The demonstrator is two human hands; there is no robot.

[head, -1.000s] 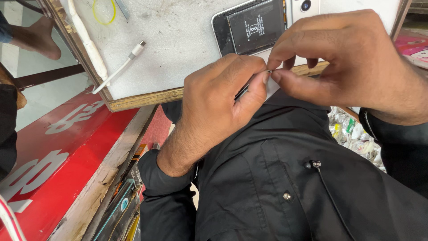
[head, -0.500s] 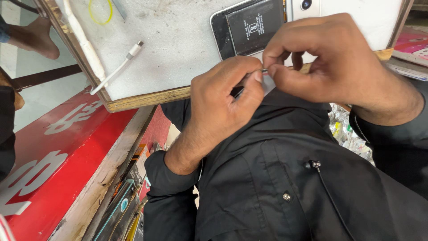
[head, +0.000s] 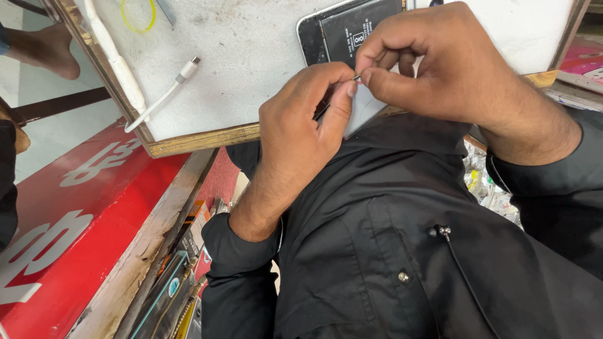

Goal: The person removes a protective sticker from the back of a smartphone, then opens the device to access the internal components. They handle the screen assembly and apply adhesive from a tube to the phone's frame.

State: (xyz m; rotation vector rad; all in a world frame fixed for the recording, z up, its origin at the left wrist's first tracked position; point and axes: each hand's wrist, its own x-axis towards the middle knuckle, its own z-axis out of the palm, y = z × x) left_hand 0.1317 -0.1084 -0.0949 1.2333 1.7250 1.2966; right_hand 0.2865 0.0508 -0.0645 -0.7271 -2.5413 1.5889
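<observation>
left hand [head: 301, 125] pinched on a thin dark tool [head: 323, 112] | right hand [head: 440, 63] pinching the tool's tip, fingertips meeting the left's | both above the surface [head: 251, 69] edge; opened phone [head: 339, 31] just behind; white cable [head: 160, 94] lies left

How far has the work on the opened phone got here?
Done: the phone lies open on the white board, battery showing. In hand: left hand and right hand pinch a small part between the fingertips, with a thin dark tool. Left: the phone is not yet closed.
</observation>
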